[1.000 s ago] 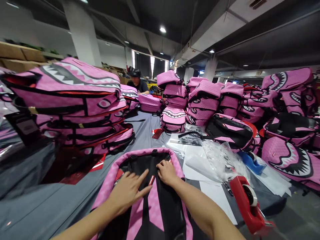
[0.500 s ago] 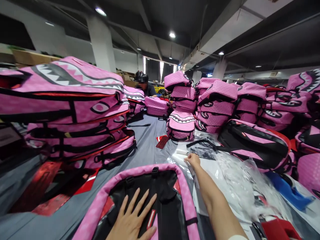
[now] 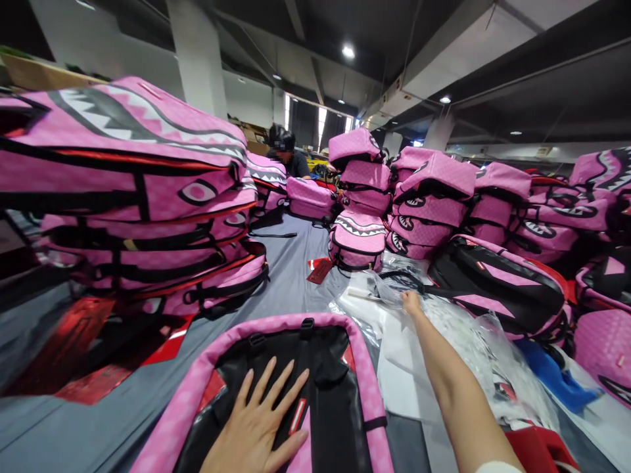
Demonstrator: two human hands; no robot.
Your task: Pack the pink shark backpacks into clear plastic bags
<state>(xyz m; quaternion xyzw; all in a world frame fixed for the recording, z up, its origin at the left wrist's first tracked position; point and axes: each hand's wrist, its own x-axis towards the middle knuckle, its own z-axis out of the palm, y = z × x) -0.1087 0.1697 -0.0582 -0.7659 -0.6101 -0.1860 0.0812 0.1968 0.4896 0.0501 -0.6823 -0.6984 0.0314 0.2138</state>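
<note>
A pink and black backpack [image 3: 320, 368] lies face down on the grey table in front of me. My left hand [image 3: 261, 427] rests flat on its black back panel, fingers spread and holding nothing. My right hand [image 3: 411, 302] is stretched out to the right, fingers closed on the edge of a clear plastic bag [image 3: 389, 289] that lies among a heap of plastic bags [image 3: 473, 341].
A tall stack of pink shark-face backpacks [image 3: 142, 197] stands at the left, and more stacks [image 3: 424, 203] fill the back and right. A red tape dispenser [image 3: 539, 450] sits at the lower right. Another person [image 3: 286, 154] works at the far end of the table.
My right hand left the backpack and reached out right to the plastic bags, then closed on one. My left hand stayed flat on the backpack. The camera moved closer.
</note>
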